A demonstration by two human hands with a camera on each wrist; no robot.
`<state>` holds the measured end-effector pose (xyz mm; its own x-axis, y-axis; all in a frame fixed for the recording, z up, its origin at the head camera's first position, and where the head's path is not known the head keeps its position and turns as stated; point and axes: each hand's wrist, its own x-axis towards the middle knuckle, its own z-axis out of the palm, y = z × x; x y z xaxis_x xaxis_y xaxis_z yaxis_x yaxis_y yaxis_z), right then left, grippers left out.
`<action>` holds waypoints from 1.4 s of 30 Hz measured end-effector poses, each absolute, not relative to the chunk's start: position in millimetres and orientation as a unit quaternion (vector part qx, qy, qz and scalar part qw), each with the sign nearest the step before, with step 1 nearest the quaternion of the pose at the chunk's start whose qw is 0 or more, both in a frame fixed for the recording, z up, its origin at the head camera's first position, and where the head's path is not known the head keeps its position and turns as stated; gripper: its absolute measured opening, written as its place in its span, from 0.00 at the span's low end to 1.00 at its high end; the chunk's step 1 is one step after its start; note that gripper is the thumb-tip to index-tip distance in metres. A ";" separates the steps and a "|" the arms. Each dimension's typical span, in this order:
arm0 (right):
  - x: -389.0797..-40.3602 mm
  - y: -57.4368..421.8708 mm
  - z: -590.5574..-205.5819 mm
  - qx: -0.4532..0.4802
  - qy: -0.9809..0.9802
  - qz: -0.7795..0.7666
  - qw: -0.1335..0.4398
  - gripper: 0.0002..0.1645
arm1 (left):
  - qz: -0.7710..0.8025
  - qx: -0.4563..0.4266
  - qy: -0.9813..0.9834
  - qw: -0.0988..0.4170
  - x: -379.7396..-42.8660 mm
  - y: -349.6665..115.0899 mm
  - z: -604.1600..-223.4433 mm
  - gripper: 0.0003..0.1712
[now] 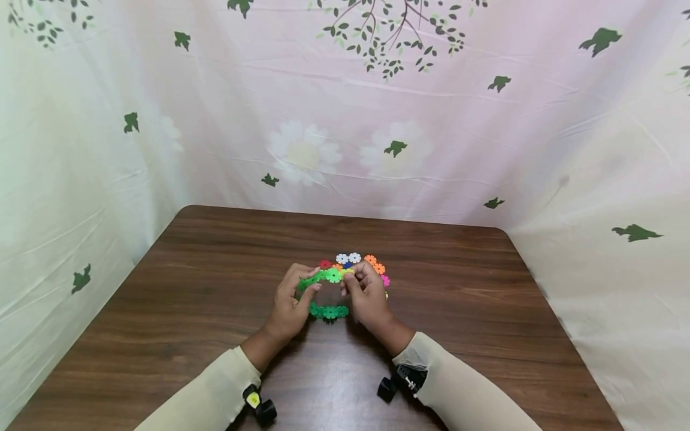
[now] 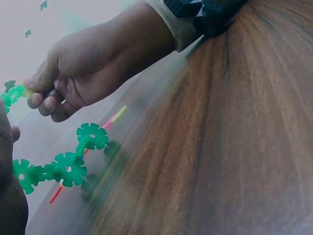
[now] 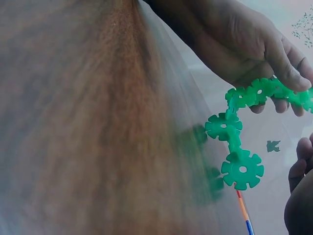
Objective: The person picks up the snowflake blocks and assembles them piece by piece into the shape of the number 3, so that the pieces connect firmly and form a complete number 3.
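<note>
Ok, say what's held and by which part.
Left hand pinches the green chain by its upper stretch; right hand pinches a yellow piece at the chain's end.

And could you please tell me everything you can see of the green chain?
The green chain is made of flat discs with notched, flower-like rims and centre holes, slotted together at angles. They look like plastic, brighter green along the upper stretch and darker below. It bends in an open curve over the table. The left hand holds its upper stretch; the right hand pinches a yellow disc at the end. Whether that disc is joined on is unclear.
</note>
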<state>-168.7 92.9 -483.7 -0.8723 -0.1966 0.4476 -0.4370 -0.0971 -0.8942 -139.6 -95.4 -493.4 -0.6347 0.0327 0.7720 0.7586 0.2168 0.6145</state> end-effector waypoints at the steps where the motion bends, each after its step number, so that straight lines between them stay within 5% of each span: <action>1: -168.5 92.7 -483.1 0.236 -0.666 0.703 0.084 0.07 | -0.562 -0.279 -0.709 0.322 -139.5 -95.1 -492.8 0.17; 13: -170.8 92.1 -482.3 0.240 -0.663 0.706 0.064 0.08 | -0.602 -0.256 -0.698 0.292 -136.1 -92.6 -492.1 0.20; 30: -170.1 96.8 -468.3 0.286 -0.628 0.721 0.070 0.18 | -0.770 -0.194 -0.603 0.078 -130.0 -99.4 -465.9 0.20; 42: -182.3 103.2 -468.3 0.252 -0.666 0.696 0.098 0.14 | -0.768 -0.159 -0.618 0.058 -130.0 -98.0 -459.3 0.21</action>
<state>-182.3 103.2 -468.3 -0.8538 -0.1985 0.4813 -0.4722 -0.0944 -0.8764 -130.0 -98.0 -459.3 -0.9428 0.1073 0.3156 0.2855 -0.2287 0.9307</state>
